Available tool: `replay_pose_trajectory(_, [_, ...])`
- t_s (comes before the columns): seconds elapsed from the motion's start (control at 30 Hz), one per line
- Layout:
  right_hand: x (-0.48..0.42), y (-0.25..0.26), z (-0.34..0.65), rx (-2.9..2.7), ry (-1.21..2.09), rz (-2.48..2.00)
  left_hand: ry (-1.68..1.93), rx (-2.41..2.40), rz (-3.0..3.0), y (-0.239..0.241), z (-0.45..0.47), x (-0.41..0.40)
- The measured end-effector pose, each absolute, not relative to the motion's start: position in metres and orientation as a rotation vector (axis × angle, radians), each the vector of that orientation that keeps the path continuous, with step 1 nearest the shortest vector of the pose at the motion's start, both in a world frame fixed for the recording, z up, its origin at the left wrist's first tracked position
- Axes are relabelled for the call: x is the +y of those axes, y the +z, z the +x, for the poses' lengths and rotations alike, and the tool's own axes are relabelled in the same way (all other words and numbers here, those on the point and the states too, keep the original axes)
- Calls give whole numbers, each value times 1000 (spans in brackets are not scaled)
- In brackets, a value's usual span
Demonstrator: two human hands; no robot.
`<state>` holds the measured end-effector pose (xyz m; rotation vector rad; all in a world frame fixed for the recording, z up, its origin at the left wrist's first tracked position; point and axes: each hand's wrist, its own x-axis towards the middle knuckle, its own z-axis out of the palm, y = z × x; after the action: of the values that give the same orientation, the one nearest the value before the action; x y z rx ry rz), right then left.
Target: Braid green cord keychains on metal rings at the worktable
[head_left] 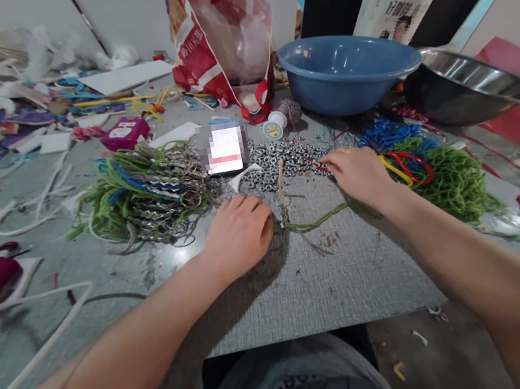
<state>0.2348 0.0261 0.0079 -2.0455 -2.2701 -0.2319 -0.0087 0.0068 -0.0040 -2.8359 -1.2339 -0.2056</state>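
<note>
My left hand rests on the table with its fingers curled down and together. A green cord runs from beside its thumb across toward my right hand; the grip itself is partly hidden. At the right edge of a spread of small silvery beads, my right hand has its fingertips drawn together. A thin red piece lies by those fingertips, and what they hold is too small to tell. Left of the beads is a bundle of green cords strung with silvery pieces.
Behind the beads stand a phone, a white spool and a red bag. A blue basin and a metal bowl are at the right. Red-handled scissors lie on green cords.
</note>
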Motion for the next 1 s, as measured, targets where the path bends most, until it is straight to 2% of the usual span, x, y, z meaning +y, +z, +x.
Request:
replay_pose_trajectory(0.23, [60,-3,238,-2357,-401,-2126,-239,-1174,-2871,-9,-6,4])
replay_pose_trajectory(0.47, [54,2,235,-2299,-448,-2136,-330,-1159,-2890,-8,-7,3])
replay_pose_trajectory(0.53, [42,8,229,-2220,-373,-2079,-388,-1179,-2874,-7,-7,2])
replay_pose_trajectory(0.73, [-15,13,187,-2331,148,-1599,-349,-1178,-2871,-7,-7,3])
replay_pose_trajectory(1.0, [-38,-14,171,-2515,123,-1558,-295,-1164,-2993,-15,-7,5])
